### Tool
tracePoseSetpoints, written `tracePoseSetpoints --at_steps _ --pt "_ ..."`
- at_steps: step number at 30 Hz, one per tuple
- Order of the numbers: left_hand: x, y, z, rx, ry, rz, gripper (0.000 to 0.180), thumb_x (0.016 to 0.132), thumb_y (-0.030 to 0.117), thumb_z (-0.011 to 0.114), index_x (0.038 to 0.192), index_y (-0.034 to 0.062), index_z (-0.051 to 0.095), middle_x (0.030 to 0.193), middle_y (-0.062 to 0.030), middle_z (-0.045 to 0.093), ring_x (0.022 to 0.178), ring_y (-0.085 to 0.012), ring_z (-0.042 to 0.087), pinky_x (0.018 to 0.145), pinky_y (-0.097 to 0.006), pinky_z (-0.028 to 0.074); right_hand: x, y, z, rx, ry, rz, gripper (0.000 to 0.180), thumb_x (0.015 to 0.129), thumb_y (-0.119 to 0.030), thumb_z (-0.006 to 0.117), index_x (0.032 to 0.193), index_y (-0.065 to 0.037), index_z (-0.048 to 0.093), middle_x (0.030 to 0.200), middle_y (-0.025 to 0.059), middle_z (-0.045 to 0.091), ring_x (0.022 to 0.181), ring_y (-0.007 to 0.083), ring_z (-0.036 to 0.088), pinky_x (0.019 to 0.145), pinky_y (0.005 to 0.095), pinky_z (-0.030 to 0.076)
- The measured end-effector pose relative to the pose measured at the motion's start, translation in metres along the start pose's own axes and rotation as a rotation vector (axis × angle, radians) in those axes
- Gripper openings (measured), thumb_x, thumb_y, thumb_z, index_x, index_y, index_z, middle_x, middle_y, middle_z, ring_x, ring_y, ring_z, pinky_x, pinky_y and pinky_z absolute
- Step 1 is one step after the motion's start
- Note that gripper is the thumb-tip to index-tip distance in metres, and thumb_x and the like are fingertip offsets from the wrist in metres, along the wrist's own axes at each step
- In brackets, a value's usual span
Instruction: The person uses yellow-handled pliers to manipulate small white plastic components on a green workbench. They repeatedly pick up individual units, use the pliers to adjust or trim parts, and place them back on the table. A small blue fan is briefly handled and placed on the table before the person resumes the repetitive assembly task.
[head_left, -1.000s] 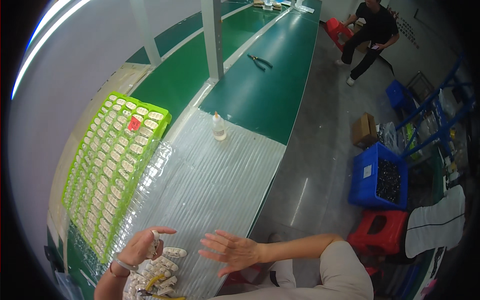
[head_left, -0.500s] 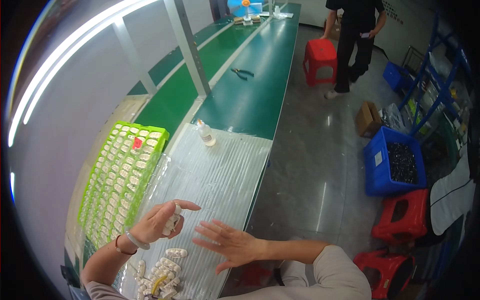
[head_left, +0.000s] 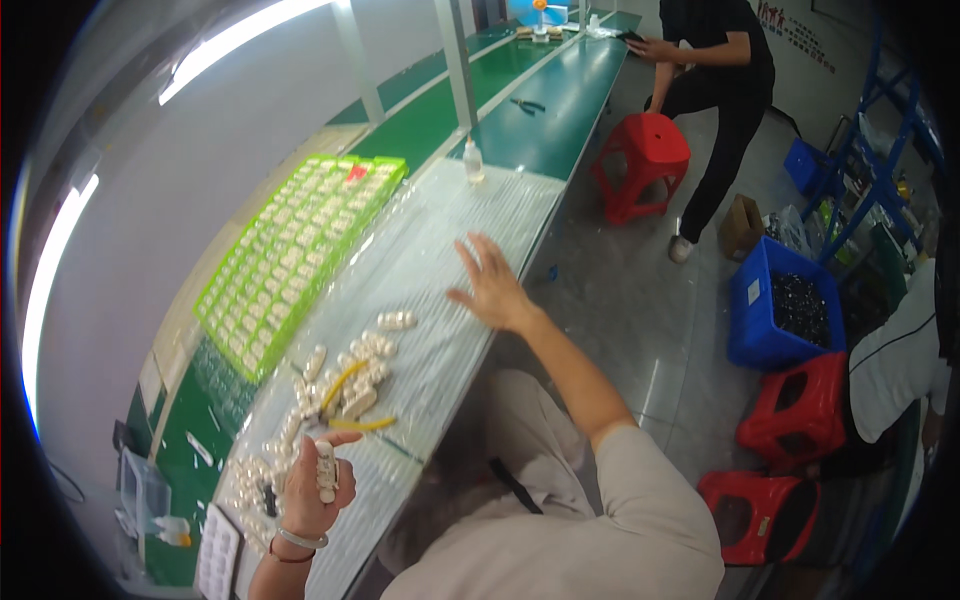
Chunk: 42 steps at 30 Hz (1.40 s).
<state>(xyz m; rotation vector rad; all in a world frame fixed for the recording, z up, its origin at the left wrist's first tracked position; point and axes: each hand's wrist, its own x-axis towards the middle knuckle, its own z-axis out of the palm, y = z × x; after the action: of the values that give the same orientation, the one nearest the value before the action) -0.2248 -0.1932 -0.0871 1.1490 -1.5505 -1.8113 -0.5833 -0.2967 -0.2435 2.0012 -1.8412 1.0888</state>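
Note:
My left hand (head_left: 308, 492) is closed around a small white oblong part (head_left: 327, 472), with one finger pointing out; whether more parts sit in the palm I cannot tell. Spread-fingered and holding nothing, my right hand (head_left: 490, 285) hovers over the ribbed clear sheet (head_left: 425, 225) near the table's right edge. Between the hands lies a heap of similar white parts (head_left: 362, 372), with a yellow-handled hand tool (head_left: 375, 424) among them, its head partly hidden. More white parts (head_left: 250, 478) are scattered beside my left hand. A bright green tray (head_left: 262, 368) full of rows of white parts rests at the left.
A clear dropper bottle (head_left: 473, 162) stands at the sheet's far end, with dark pliers (head_left: 528, 105) beyond it. A white tray (head_left: 218, 555) and a clear plastic box (head_left: 145, 490) are at lower left. A person with one foot forward leans on a red stool (head_left: 645, 165) across the aisle.
My view has swung toward the near left. My left hand has drawn back nearer me with its white part; my right hand has reached farther out. The other person has raised a phone.

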Motion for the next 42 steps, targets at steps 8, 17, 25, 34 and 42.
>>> tracePoseSetpoints --at_steps 8,17,25,34,42 --pt "-0.024 -0.092 -0.028 -0.244 0.175 0.191 0.059 0.097 0.050 0.026 0.114 -0.0021 0.051 0.046 0.0045 0.034 0.039 -0.0041 0.025 0.038 -0.019 0.019 0.003 0.008 0.001 -0.164 -0.207 0.077 0.081 0.088 -0.063 0.032 0.143 -0.004 0.019 0.146 0.0213 0.014 0.138 0.0346 0.010 0.113 0.0430 0.007" --pt "-0.021 -0.102 -0.049 -0.392 0.345 0.263 0.063 0.097 0.052 0.024 0.114 -0.0020 0.051 0.046 0.0043 0.035 0.039 -0.0041 0.026 0.038 -0.020 0.020 0.002 0.005 -0.002 -0.214 -0.248 0.068 0.080 0.089 -0.064 0.031 0.143 -0.006 0.020 0.146 0.0203 0.017 0.137 0.0341 0.012 0.113 0.0430 0.009" --pt "-0.029 -0.102 -0.044 -0.208 0.253 0.334 0.062 0.097 0.052 0.018 0.112 0.0009 0.051 0.046 0.0030 0.037 0.039 -0.0037 0.025 0.038 -0.020 0.019 -0.001 0.009 -0.002 -0.172 -0.228 0.031 0.077 0.091 -0.060 0.031 0.141 -0.003 0.022 0.144 0.0218 0.016 0.135 0.0382 0.012 0.111 0.0455 0.013" --pt "-0.022 -0.107 -0.043 -0.450 0.297 0.283 0.051 0.097 0.051 0.018 0.092 0.0093 0.046 0.047 0.0008 0.040 0.039 -0.0054 0.028 0.038 -0.020 0.022 0.003 0.001 -0.001 -0.077 0.003 -0.103 0.061 0.092 -0.039 0.048 0.136 -0.001 0.032 0.139 0.0245 0.027 0.130 0.0400 0.024 0.108 0.0466 0.021" --pt "-0.018 -0.114 -0.050 -0.468 0.289 0.140 0.049 0.096 0.055 0.022 0.088 0.0117 0.044 0.045 -0.0006 0.040 0.037 -0.0087 0.029 0.038 -0.022 0.024 -0.003 -0.092 -0.025 0.154 0.084 -0.324 0.032 0.083 -0.007 0.061 0.112 0.002 0.055 0.116 0.0170 0.053 0.106 0.0328 0.050 0.090 0.0416 0.040"
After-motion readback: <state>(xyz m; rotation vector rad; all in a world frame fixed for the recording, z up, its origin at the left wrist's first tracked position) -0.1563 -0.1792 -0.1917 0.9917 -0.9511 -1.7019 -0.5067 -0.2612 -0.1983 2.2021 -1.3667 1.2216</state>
